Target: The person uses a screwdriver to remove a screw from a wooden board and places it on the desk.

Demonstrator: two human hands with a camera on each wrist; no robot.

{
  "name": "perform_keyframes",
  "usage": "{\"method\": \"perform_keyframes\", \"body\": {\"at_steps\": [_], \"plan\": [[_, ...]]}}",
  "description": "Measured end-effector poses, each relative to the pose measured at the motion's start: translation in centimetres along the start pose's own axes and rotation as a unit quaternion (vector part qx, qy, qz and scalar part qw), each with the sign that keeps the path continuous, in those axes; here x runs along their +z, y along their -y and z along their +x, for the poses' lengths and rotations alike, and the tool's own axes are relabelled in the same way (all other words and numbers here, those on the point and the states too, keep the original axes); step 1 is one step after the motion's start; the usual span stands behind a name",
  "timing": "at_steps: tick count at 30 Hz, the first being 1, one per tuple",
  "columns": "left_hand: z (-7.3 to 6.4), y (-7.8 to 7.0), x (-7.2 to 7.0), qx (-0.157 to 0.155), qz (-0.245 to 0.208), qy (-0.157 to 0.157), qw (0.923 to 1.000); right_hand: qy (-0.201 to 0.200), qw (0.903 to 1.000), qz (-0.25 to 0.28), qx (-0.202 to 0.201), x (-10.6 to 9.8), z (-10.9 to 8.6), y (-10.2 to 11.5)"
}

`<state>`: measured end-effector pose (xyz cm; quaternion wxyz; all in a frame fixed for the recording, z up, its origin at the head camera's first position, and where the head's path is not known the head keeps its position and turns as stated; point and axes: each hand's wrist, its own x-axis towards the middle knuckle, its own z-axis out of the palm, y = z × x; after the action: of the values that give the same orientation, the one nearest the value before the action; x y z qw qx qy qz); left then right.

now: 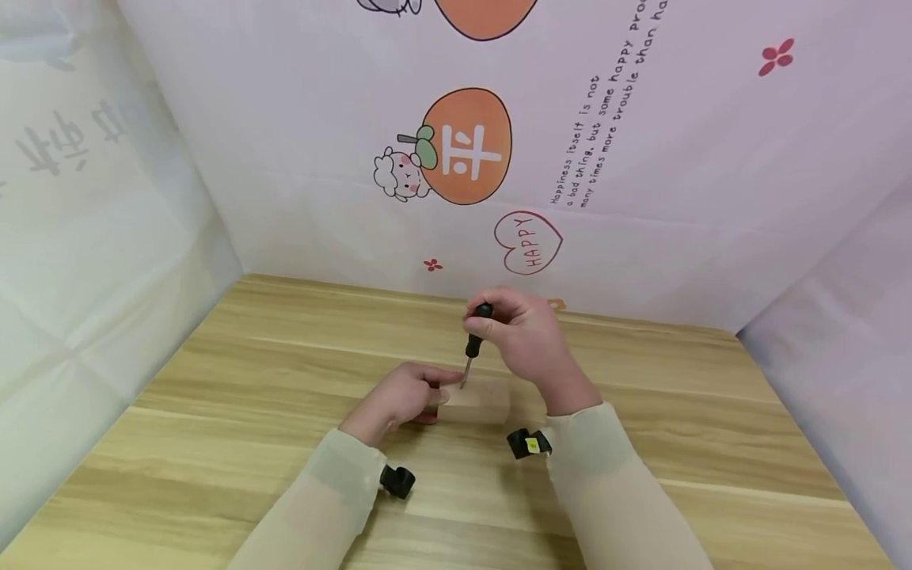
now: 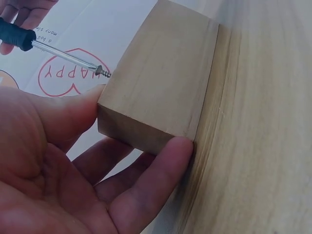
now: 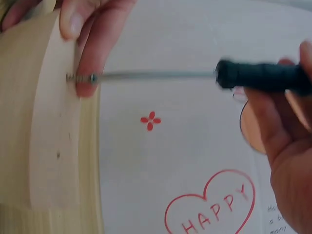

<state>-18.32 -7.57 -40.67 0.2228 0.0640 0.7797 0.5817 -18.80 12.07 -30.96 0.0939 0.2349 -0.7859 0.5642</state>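
We saw left hand [image 1: 399, 400] clasping block [image 1: 476, 402] on surface [image 1: 214, 412]; right hand [image 1: 523, 336] gripped screwdriver [image 1: 476, 336], tip on screw [image 2: 103, 72] at block's top. Best kept upright, pressing firmly.

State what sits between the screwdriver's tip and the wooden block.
A screw, on the screwdriver tip, point at the wooden block; shown in both wrist views.

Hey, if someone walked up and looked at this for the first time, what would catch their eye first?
Probably the black-handled screwdriver, gripped by the right hand mid-table, its tip on a screw at the top of a wooden block. The left hand steadies that block on the wooden table. Behind, an orange fruit cartoon and a red HAPPY heart brighten the backdrop.
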Motion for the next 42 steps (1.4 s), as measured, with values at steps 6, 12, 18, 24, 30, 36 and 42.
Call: {"method": "perform_keyframes", "body": {"at_steps": [6,12,18,24,30,36,42], "plan": [[-0.2,0.2,0.0,0.001,-0.006,0.009,0.9999,0.062,0.9975,0.022,-0.028,-0.6,0.1,-0.7],[-0.1,0.3,0.0,-0.001,-0.016,0.015,0.9998,0.114,0.9919,0.044,-0.035,-1.4,0.2,-0.6],[-0.2,0.1,0.1,-0.008,-0.016,0.010,0.9998,0.038,0.9988,-0.032,0.005,-0.5,-0.6,0.1],[-0.4,-0.1,0.0,-0.015,-0.019,0.004,0.9997,-0.045,0.9770,-0.203,0.045,1.5,-1.4,1.6],[-0.3,0.0,0.0,-0.007,-0.020,0.006,0.9998,-0.072,0.9717,-0.218,0.057,2.6,-1.7,2.2],[-0.1,0.1,0.0,-0.012,-0.023,0.005,0.9997,-0.116,0.9737,-0.176,0.088,3.2,-1.4,2.0],[-0.2,0.0,0.0,-0.017,-0.025,0.007,0.9995,-0.156,0.9728,-0.152,0.081,3.7,-1.7,2.0]]}}
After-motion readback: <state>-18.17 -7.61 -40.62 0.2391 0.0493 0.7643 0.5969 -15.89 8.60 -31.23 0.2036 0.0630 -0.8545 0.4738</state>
